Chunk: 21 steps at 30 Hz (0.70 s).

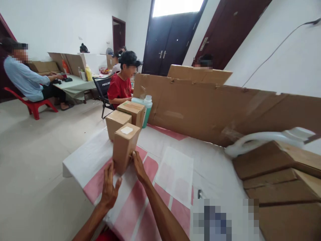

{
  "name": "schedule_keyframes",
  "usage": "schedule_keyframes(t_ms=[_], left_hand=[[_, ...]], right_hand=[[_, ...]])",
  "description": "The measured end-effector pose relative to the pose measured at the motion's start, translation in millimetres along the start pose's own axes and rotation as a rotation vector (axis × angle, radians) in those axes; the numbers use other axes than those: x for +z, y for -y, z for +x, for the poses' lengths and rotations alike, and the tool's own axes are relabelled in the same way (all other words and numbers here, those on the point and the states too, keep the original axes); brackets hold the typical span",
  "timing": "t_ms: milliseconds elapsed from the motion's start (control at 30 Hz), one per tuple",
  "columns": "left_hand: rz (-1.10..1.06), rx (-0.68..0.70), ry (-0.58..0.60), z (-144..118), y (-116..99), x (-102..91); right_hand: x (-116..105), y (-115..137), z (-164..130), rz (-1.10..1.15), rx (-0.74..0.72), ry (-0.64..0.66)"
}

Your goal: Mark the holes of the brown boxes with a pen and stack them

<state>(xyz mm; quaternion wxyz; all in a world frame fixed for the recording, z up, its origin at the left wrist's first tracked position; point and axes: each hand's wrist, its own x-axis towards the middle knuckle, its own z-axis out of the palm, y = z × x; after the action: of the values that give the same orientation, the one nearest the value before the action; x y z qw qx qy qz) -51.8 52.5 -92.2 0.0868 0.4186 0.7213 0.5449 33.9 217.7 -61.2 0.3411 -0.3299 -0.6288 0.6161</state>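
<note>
A small upright cardboard box (124, 147) with a white label on top stands at the near left of the table. My right hand (137, 165) touches its lower right side with the fingertips. My left hand (109, 186) lies just below its lower left corner, fingers spread, close to the box or touching it. Neither hand grips the box. Two more sealed cardboard boxes (117, 122) (132, 112) stand in a row behind it.
The table (175, 174) has a pink-and-white cloth. A teal bottle (146, 107) stands behind the boxes. A long cardboard wall (213, 107) runs along the far side. Stacked cardboard (281, 180) and a white tube (260, 138) lie at right. Other people sit at tables behind.
</note>
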Motion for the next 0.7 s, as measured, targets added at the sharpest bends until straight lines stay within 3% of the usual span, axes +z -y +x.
schedule_keyframes(t_ms=[100,233,433,567,700], left_hand=[[0.253,0.329,0.223,-34,-26,-3.1],[0.269,0.630,0.395,-35,-68,8.4],[0.269,0.739,0.490,13,-114,45.5],[0.271,0.750,0.575,51,-135,67.3],[0.197,0.764,0.700,91,-149,90.9]], right_hand=[[-40,-1,-31,0.052,0.037,0.029],[-88,-1,-83,0.101,0.126,0.019],[-114,10,-149,0.507,0.243,-0.042],[-122,19,-171,0.505,0.127,-0.162],[-124,26,-171,0.435,-0.020,-0.362]])
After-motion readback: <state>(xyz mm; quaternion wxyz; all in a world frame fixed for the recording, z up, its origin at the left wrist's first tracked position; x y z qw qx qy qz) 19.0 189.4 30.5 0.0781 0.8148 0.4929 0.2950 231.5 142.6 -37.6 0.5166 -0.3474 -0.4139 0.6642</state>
